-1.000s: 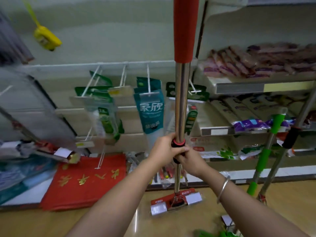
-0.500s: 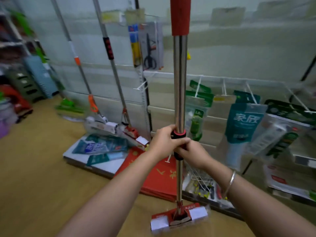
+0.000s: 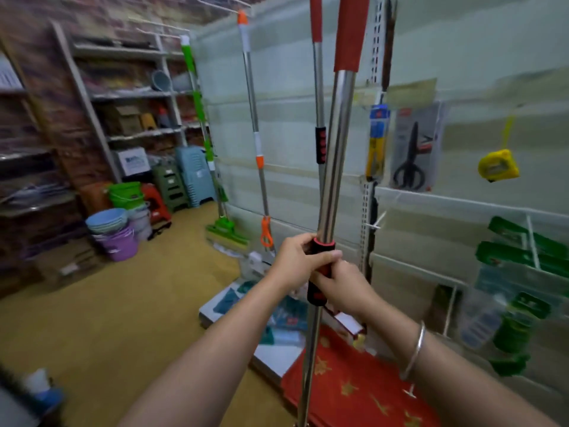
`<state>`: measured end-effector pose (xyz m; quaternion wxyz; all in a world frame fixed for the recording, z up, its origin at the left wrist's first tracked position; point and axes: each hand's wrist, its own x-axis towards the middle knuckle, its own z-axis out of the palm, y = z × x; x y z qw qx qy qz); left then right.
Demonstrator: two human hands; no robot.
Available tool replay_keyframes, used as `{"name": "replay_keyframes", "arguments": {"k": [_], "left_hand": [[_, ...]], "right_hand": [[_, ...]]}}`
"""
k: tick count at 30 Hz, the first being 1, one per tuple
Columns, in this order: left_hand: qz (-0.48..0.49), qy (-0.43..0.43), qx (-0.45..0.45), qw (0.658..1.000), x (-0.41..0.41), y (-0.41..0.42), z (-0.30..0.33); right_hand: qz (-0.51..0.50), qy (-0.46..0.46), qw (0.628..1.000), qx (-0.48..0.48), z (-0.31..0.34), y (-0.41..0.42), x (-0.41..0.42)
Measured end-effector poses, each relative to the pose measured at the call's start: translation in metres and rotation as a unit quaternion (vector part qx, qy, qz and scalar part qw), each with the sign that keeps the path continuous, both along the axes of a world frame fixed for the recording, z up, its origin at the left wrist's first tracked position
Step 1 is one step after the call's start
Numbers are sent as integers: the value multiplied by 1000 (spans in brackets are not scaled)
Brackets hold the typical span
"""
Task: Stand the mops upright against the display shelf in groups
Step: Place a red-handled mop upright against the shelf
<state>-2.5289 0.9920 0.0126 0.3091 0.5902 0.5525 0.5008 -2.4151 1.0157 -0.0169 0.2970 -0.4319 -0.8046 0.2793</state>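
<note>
Both hands (image 3: 300,261) grip mop (image 3: 334,167) beside mops (image 3: 257,140).

A person's left hand (image 3: 297,260) and right hand (image 3: 341,286) grip a mop (image 3: 334,167) upright before the display shelf (image 3: 308,97). Three more mops (image 3: 257,131) lean against that shelf behind and to its left. Stacked buckets (image 3: 115,232) sit farther left, apparently on the floor.

Dim, even indoor light with a greenish cast and no hard shadows, a soft glare streak running down the steel pole (image 3: 334,155), motion blur smearing the right-hand packets (image 3: 517,306) and left shelves (image 3: 129,94), wide-angle bending at the edges.
</note>
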Motion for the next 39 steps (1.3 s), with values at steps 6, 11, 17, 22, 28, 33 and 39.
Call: {"name": "replay_keyframes", "arguments": {"k": [6, 11, 17, 22, 28, 33, 39], "left_hand": [[-21, -48, 12, 999, -74, 57, 46], [-66, -68, 30, 995, -113, 112, 69], [-110, -96, 60, 987, -164, 192, 89], [-159, -84, 65, 982, -202, 258, 104], [-237, -104, 57, 964, -208, 313, 114], [-266, -109, 70, 955, -206, 347, 118], [-290, -98, 83, 948, -208, 371, 121]], "right_hand": [[-23, 33, 999, 5, 39, 60, -78], [-55, 37, 997, 30, 67, 105, -113], [-106, 20, 993, 55, 97, 164, -160], [-151, -1, 986, 67, 115, 212, -195], [-220, -19, 972, 76, 127, 257, -205], [-236, -19, 969, 72, 130, 290, -203], [-232, -9, 970, 66, 133, 314, -201]]}}
